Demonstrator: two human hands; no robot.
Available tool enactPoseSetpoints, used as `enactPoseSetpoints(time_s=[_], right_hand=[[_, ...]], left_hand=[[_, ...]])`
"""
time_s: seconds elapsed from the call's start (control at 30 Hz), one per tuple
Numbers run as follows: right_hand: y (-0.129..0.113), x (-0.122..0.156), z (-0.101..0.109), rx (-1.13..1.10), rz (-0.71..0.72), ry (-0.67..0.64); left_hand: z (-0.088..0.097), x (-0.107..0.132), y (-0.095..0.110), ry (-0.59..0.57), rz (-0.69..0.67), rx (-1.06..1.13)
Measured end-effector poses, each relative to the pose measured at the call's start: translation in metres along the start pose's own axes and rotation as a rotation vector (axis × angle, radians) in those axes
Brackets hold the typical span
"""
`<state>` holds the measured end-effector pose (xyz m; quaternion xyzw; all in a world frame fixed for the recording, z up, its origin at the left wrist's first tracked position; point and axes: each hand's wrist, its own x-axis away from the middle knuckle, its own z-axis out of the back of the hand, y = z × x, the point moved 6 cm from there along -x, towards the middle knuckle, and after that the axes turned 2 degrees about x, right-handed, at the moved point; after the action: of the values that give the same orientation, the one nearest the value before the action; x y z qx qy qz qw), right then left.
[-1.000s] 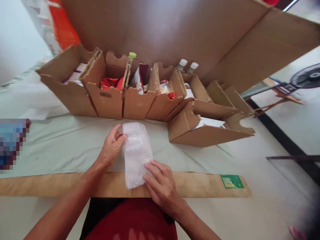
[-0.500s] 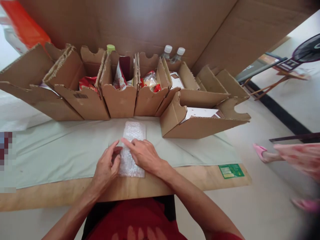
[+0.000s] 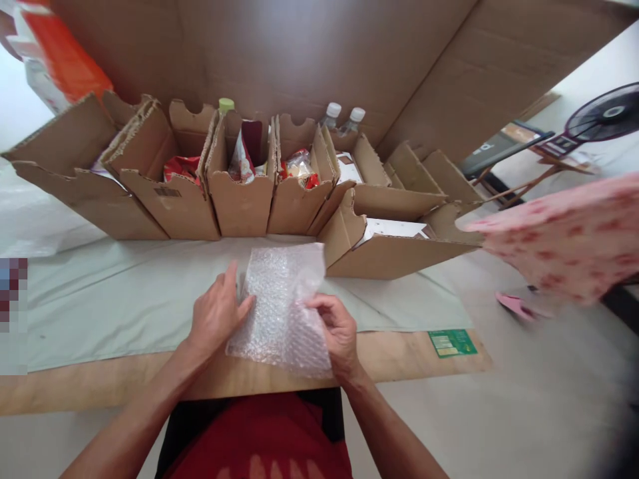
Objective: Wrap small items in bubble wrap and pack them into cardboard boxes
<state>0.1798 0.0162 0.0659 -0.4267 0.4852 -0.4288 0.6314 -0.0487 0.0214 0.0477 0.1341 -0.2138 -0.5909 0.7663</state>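
Observation:
A sheet of clear bubble wrap (image 3: 272, 303) lies on the pale green cloth near the table's front edge, its right part lifted. My right hand (image 3: 339, 332) pinches the right edge of the wrap between thumb and fingers. At its left edge, my left hand (image 3: 217, 309) rests with fingers stretched out and the thumb touching the wrap. Whether anything lies under or inside the wrap cannot be made out.
Cardboard bins (image 3: 242, 206) with packets stand along the back, and one bin (image 3: 399, 256) lies lower at the right. Bottles (image 3: 332, 114) stand behind. A green card (image 3: 452, 342) lies at the front right edge. A person in a pink patterned garment (image 3: 569, 233) is at the right.
My right hand has moved right and taken the wrap's edge, folding it open wider. My left hand has stayed at the left side. The person at the right has come closer to the table.

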Motion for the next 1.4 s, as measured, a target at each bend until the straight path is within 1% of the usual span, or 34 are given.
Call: enactPoseSetpoints(time_s=[0.03,0.1,0.17,0.23,0.3,0.33,0.4,0.47,0.5,0.53,0.57,0.6,0.63,0.67,0.7,0.73,0.77,0.8,0.83,0.87,0.9,0.93,0.97,1.0,1.03,1.1,1.17,1.23,1.3,1.4], right_hand=[[0.008,0.006,0.006,-0.091,-0.109,0.041],[0.022,0.017,0.017,-0.201,-0.272,0.081],[0.030,0.022,0.027,-0.204,-0.342,0.081],[0.033,0.021,0.034,-0.124,-0.341,0.049],[0.031,0.016,0.036,0.020,-0.292,-0.024],[0.030,0.012,0.035,0.116,-0.249,-0.078],[0.025,0.004,0.034,0.353,-0.142,-0.163],[0.017,-0.001,0.041,0.593,-0.041,-0.169],[0.011,-0.002,0.047,0.685,-0.003,-0.143],[0.004,-0.002,0.054,0.750,0.028,-0.113],[-0.006,-0.002,0.060,0.787,0.061,-0.087],[-0.016,-0.003,0.063,0.803,0.101,-0.078],[-0.027,-0.005,0.061,0.806,0.150,-0.081],[-0.037,-0.008,0.055,0.804,0.207,-0.093],[-0.045,-0.014,0.043,0.802,0.264,-0.119],[-0.048,-0.021,0.027,0.804,0.318,-0.161],[-0.047,-0.029,0.007,0.814,0.359,-0.215],[-0.041,-0.038,-0.014,0.838,0.384,-0.281],[-0.030,-0.046,-0.035,0.872,0.386,-0.352],[-0.015,-0.054,-0.053,0.912,0.370,-0.421],[0.001,-0.059,-0.066,0.949,0.348,-0.484],[0.017,-0.063,-0.075,0.981,0.325,-0.536],[0.031,-0.064,-0.078,1.006,0.305,-0.573],[0.042,-0.063,-0.076,1.024,0.292,-0.595],[0.050,-0.060,-0.071,1.036,0.282,-0.602],[0.056,-0.053,-0.053,1.051,0.256,-0.584],[0.053,-0.044,-0.033,1.065,0.231,-0.537],[0.043,-0.035,-0.021,1.079,0.228,-0.478],[0.034,-0.026,-0.020,1.079,0.255,-0.444],[0.030,-0.019,-0.032,1.054,0.272,-0.471]], left_hand=[[-0.002,-0.003,0.006,-0.024,-0.016,-0.079],[-0.006,-0.006,0.016,-0.064,-0.045,-0.139],[-0.004,-0.005,0.021,-0.079,-0.063,-0.127],[0.004,0.001,0.018,-0.071,-0.061,-0.118],[0.017,0.009,0.008,-0.010,-0.048,-0.097],[0.024,0.014,0.000,0.023,-0.045,-0.090],[0.033,0.020,-0.017,0.049,-0.054,-0.105],[0.041,0.022,-0.036,0.072,-0.069,-0.151],[0.048,0.022,-0.044,0.117,-0.075,-0.170],[0.057,0.021,-0.049,0.195,-0.087,-0.182],[0.067,0.021,-0.051,0.295,-0.112,-0.186],[0.076,0.021,-0.048,0.399,-0.162,-0.183],[0.080,0.022,-0.040,0.484,-0.245,-0.172],[0.080,0.023,-0.028,0.538,-0.360,-0.156],[0.074,0.025,-0.014,0.553,-0.495,-0.138],[0.063,0.025,0.001,0.533,-0.625,-0.125],[0.048,0.025,0.015,0.486,-0.735,-0.124],[0.030,0.023,0.025,0.424,-0.808,-0.141],[0.012,0.019,0.030,0.364,-0.841,-0.174],[-0.004,0.013,0.031,0.309,-0.852,-0.216],[-0.019,0.008,0.029,0.259,-0.851,-0.259],[-0.030,0.002,0.024,0.214,-0.849,-0.297],[-0.038,-0.002,0.018,0.170,-0.850,-0.328],[-0.042,-0.006,0.011,0.131,-0.851,-0.349],[-0.044,-0.008,0.006,0.099,-0.850,-0.360],[-0.040,-0.011,0.000,0.051,-0.838,-0.361],[-0.034,-0.009,0.002,0.028,-0.831,-0.346],[-0.028,-0.002,0.008,0.045,-0.849,-0.324],[-0.026,0.008,0.014,0.067,-0.883,-0.306],[-0.033,0.018,0.016,0.037,-0.960,-0.319]])
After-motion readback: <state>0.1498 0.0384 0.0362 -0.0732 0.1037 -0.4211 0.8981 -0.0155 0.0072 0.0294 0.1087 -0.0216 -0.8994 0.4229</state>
